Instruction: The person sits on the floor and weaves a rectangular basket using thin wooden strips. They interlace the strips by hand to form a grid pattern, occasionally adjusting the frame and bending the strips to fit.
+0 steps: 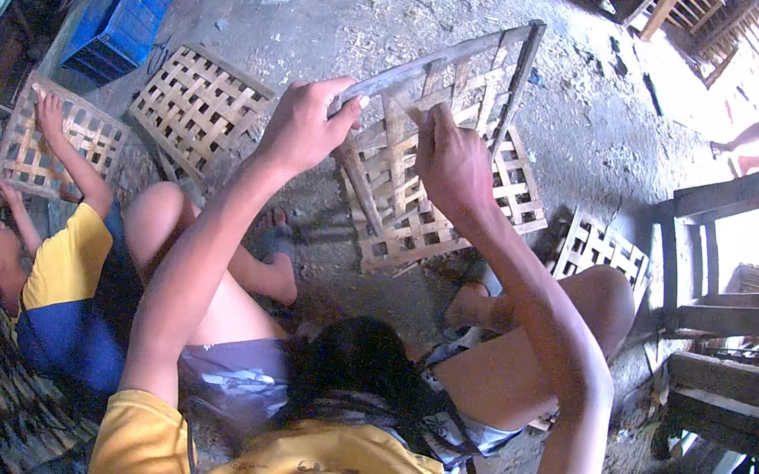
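The person sits low on the ground, knees spread, and holds a wooden lattice panel (445, 96) up in front of the chest, tilted so its far edge rises away. The left hand (302, 127) is closed round the near frame strip at the panel's left end, thumb on top. The right hand (453, 164) is closed on a slat a little further right, fingers wrapped behind it.

The panel looks light and stiff as a whole, being thin strips crossed and fastened inside a frame, but each strip is slender and would likely crack or spring loose if bent. The frame edges seem the soundest place to hold; the inner slats are rough-sawn and may splinter.

More finished lattices lie on the dirt floor (360, 0): one just below the raised panel (423, 219), one to the left (200, 104), a smaller one to the right (600, 251). At the far left another person in a yellow and blue shirt (63, 273) holds a further lattice (52, 139). A blue crate (124, 14) stands beyond, and a wooden bench (731, 258) sits to the right.
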The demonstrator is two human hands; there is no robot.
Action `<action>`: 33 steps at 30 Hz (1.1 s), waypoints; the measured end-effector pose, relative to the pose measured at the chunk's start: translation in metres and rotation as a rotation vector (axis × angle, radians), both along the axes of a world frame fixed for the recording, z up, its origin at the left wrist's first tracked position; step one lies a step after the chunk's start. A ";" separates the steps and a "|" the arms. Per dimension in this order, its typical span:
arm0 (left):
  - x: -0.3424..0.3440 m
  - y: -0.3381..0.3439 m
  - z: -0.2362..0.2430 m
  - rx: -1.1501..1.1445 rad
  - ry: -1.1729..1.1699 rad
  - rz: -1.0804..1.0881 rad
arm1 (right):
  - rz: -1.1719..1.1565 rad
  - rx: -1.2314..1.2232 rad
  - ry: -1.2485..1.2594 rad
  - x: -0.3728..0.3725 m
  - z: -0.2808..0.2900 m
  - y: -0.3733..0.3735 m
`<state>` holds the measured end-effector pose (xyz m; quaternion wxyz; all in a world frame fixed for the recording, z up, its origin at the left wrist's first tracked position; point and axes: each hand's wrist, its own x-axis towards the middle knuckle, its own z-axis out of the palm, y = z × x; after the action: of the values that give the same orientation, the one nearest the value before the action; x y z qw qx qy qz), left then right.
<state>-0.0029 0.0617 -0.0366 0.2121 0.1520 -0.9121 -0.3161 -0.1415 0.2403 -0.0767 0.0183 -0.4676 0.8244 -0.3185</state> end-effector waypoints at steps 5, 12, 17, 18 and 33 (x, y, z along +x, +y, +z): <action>-0.012 0.008 0.000 0.098 0.019 -0.015 | -0.006 0.174 0.091 -0.014 -0.031 0.013; -0.002 0.005 0.000 0.041 0.007 0.015 | 0.049 0.395 -0.056 -0.010 -0.033 0.012; -0.001 0.001 0.003 0.026 0.007 -0.023 | 0.015 0.164 0.029 -0.010 -0.025 -0.002; 0.002 -0.002 0.002 0.005 0.008 -0.015 | 0.020 0.102 0.032 -0.005 -0.008 -0.004; 0.001 -0.001 -0.009 0.026 0.086 0.016 | 0.002 0.363 -0.085 0.003 -0.003 -0.002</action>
<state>-0.0019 0.0606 -0.0458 0.2519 0.1485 -0.8966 -0.3326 -0.1385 0.2383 -0.0801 0.1375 -0.4434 0.8665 -0.1837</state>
